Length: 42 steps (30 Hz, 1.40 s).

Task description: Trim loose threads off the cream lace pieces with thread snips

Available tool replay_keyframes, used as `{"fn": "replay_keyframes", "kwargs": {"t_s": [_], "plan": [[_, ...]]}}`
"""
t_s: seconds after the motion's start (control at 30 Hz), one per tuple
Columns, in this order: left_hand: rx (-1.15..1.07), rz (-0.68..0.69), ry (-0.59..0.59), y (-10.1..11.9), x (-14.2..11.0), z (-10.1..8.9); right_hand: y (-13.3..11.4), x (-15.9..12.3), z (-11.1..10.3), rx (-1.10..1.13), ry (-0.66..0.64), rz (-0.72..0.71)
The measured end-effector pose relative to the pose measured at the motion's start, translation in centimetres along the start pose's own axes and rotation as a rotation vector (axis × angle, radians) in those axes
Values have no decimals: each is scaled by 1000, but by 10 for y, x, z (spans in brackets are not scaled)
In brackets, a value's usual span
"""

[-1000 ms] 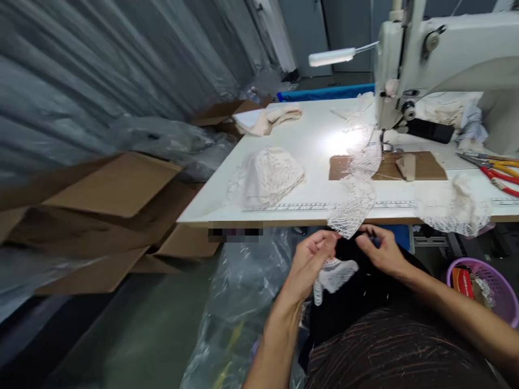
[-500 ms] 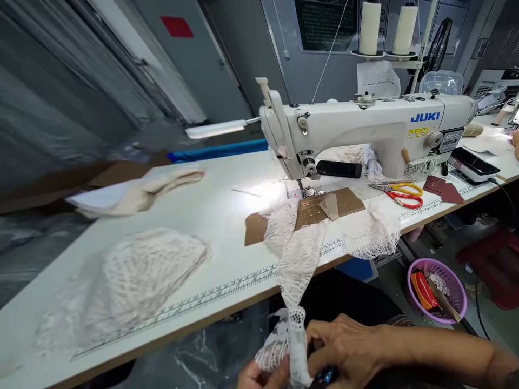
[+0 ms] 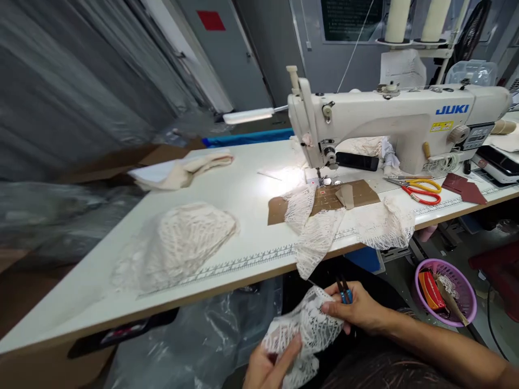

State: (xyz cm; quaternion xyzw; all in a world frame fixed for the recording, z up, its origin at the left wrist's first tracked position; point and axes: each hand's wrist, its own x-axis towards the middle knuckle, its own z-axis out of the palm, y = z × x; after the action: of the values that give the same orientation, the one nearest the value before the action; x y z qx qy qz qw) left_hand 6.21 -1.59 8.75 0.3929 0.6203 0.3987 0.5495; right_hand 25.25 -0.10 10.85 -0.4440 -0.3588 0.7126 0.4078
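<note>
My left hand (image 3: 270,368) pinches a cut piece of white lace (image 3: 302,330) near the bottom edge, below the table front. My right hand (image 3: 359,309) grips the same lace piece with the thumb and also holds small blue-handled thread snips (image 3: 344,290), blades pointing up. A longer strip of white lace (image 3: 315,235) hangs over the table edge (image 3: 243,278) just above my hands, running back over a brown cardboard piece (image 3: 330,198) to the needle of a white sewing machine (image 3: 389,121).
A heap of lace (image 3: 182,243) lies at table left, folded beige cloth (image 3: 184,170) behind it. Red and yellow scissors (image 3: 421,190) lie right of the machine. A purple basket (image 3: 444,292) stands on the floor at right. Clear plastic bags (image 3: 194,346) and cardboard boxes (image 3: 121,159) are at left.
The view swung right and up from the floor boxes to the machine. The lace piece in my hands is now apart from the strip hanging off the table, and the snips show in my right hand.
</note>
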Motion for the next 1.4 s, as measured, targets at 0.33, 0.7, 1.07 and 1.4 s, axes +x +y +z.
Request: {"fn": "replay_keyframes", "kwargs": {"t_s": [0.33, 0.7, 1.07, 1.4], "plan": [[328, 435, -133, 56, 35, -12, -14, -12, -9, -246, 49, -150], [-152, 152, -816, 27, 51, 23, -35, -5, -26, 54, 119, 9], [-270, -115, -812, 18, 44, -4, -19, 12, -30, 74, 238, -42], [147, 194, -537, 29, 47, -13, -15, 5, -26, -131, 208, -86]]}}
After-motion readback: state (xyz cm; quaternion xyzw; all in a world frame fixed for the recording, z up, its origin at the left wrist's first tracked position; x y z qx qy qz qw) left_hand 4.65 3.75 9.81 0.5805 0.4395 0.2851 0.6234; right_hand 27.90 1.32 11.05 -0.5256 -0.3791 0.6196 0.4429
